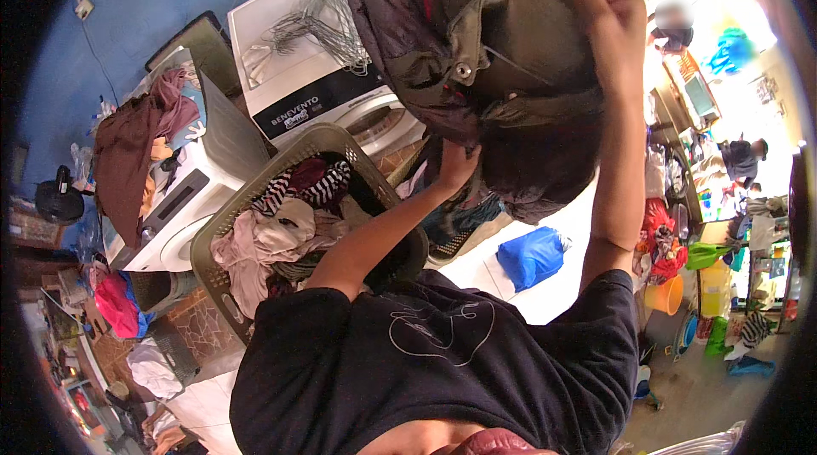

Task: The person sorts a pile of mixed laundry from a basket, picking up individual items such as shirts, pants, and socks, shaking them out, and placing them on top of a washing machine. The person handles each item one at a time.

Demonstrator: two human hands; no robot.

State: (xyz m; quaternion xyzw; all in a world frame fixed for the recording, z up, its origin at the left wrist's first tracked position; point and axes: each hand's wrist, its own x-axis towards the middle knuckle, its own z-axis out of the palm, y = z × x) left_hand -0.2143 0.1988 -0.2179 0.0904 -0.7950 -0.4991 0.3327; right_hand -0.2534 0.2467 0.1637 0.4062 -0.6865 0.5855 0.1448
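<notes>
A dark brown jacket [408,40] with red piping and a metal snap hangs in front of me, held up between both hands. My right hand [609,5] is raised high and pinches its upper right edge. Lower down, my left hand [458,168] grips the jacket from the left, its fingers partly hidden in the cloth. Below my left forearm stands an olive plastic laundry basket [203,257] holding pinkish-beige clothes [255,231] and a black-and-white striped garment [325,187]. A second basket [475,244] with dark clothes is partly covered by the jacket.
A front-loading washing machine [319,107] carries a bundle of wire hangers [319,21]. Another white machine [185,225] at left is heaped with clothes. A blue bag [531,257] lies on the pale tiled floor. Two people [740,158] [673,37] are far off at right.
</notes>
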